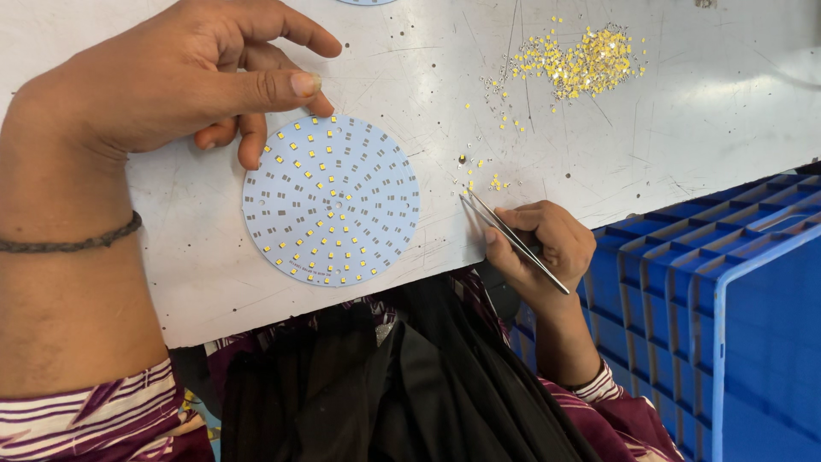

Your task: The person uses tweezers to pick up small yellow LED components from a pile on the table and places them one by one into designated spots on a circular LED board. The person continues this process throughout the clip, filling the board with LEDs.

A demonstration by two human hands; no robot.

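Our right hand [543, 244] grips one pair of slim steel tweezers [513, 239], fingers closed round the shaft. Their long axis runs from near right to far left, and the tips point at a few loose small yellow chip components [496, 182] lying just beyond them on the scratched white worktable [684, 111]. The right hand is much the nearer hand to those chips.

Our left hand [180, 77] rests at the far left rim of one round pale blue circuit disc [332, 201], fingertips touching its edge, not clamped on anything. The disc lies flat, left of the tweezers and apart from them.

A larger heap of the same yellow chips [586, 62] sits far right; they are too many and too small for us to count. One blue plastic crate [710, 316] stands at the near right.
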